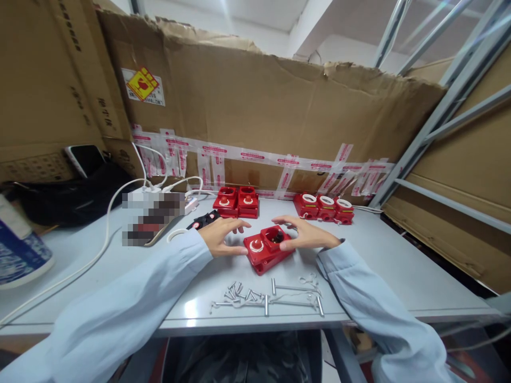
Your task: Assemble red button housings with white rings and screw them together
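Note:
A red box-shaped housing (264, 261) lies at an angle on the table, with a red knob ringed in white on its left part and a round, hollow opening on its right part. Something dark shows inside that opening. My left hand (223, 236) is at the housing's left side, thumb and fingers apart, thumb tip close to its edge. On the other side my right hand (307, 233) curves loosely round the opening, thumb in front and fingers behind. Its thumb overlaps the housing; firm contact cannot be made out.
Nearer me lie several screws (239, 292) and metal T-shaped bars (266, 305) with thin cords. Behind stand two similar red housings (235, 210) and three red parts with white rings (326, 215). A white cable (104, 244), power strip and blue-white container (22, 250) occupy the left.

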Tool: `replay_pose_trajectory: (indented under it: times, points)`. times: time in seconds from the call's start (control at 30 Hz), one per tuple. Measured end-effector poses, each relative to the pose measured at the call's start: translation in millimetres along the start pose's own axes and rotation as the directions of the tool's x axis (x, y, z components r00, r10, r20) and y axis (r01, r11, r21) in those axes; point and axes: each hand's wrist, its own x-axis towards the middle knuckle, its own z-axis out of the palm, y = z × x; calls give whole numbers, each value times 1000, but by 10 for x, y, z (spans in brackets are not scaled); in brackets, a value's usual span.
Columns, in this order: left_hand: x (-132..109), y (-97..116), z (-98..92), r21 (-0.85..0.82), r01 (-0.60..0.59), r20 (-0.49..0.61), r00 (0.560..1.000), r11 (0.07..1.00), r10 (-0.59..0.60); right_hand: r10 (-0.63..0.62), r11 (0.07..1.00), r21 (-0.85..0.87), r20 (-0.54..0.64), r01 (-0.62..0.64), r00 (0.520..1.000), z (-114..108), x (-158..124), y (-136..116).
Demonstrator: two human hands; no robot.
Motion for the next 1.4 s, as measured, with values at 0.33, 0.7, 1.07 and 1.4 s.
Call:
replay_pose_trajectory:
  times: [0.33, 0.7, 1.07, 1.4]
  points:
    - [-37, -267, -268, 314, 138, -80, 990, 939, -118, 88, 981, -175, 33, -81, 996, 112, -35, -116]
    - [-145, -500, -485, 413, 326, -85, 944, 851, -320, -76, 992, -109, -178, 57, 981, 89, -72, -292]
    - [-251, -748, -410, 401, 597, 25, 751, 695, -660, -101, 955, 207, -446, 213, 889, 81, -28, -269]
    - [-232, -840, -421, 317, 479, 12, 861, 818, -509, -70, 912, 298, -562, 280, 824, 105, 7, -265]
